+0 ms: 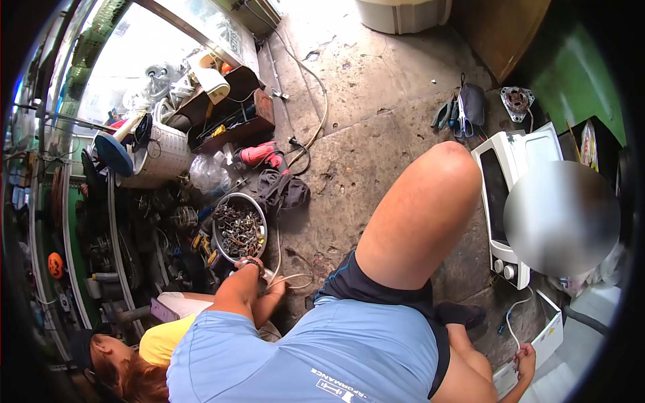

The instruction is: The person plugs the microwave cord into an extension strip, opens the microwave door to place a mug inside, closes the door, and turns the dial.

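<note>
My right hand [524, 361] is at the lower right, fingers closed around the end of a white cable [512, 329]. Beside it lies a white panel [549, 339] with a raised edge. The cable runs up toward a white appliance housing [495, 195] with a dark window and two knobs [504, 269]. My left arm reaches down to the left. My left hand [250, 264] is close to the rim of a round metal bowl [265, 225] filled with small metal parts [236, 230]; its fingers are hard to make out. A white cord [295, 277] loops beside it.
A person in a yellow top [161, 336] sits close on my left. Ahead are a red power tool [259, 154], a dark cloth [283, 190] and a white perforated tub [161, 158]. Scissors [463, 122] and pliers [442, 115] lie ahead right. A blurred patch hides part of the appliance.
</note>
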`<state>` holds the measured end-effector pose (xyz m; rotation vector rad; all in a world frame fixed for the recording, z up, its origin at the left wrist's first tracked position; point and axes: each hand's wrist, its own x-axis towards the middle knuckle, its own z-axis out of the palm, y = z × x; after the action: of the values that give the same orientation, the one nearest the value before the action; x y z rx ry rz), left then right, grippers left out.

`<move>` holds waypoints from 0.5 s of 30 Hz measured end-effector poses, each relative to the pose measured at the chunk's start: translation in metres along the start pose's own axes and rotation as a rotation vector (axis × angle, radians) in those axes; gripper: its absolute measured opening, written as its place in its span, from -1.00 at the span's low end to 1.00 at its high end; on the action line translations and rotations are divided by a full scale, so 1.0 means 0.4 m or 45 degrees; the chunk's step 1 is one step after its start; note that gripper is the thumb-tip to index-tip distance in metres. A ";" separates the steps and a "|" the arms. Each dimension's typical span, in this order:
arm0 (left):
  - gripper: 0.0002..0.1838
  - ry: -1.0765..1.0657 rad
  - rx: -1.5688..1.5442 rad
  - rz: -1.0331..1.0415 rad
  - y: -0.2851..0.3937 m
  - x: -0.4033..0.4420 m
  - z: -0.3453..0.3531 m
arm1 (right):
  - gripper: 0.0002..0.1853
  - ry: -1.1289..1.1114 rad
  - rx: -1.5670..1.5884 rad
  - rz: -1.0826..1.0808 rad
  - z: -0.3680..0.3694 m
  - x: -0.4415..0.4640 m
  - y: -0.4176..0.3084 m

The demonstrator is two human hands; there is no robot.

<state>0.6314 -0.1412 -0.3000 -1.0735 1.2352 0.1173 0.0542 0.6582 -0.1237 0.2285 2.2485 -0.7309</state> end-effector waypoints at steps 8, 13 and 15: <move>-0.10 -0.603 -1.003 0.344 0.058 -0.020 0.090 | -0.87 -0.020 -0.014 0.037 0.005 0.003 0.001; -0.47 -0.526 -1.787 0.429 0.228 0.027 0.115 | -0.86 -0.011 0.001 0.083 0.011 -0.013 0.003; -0.62 -0.630 -2.012 0.465 0.273 0.040 0.089 | -0.86 -0.011 -0.007 0.092 0.008 -0.005 0.006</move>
<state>0.5972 -0.0648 -0.3799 -1.9068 0.7040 1.7458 0.0583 0.6586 -0.1251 0.3017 2.2221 -0.6866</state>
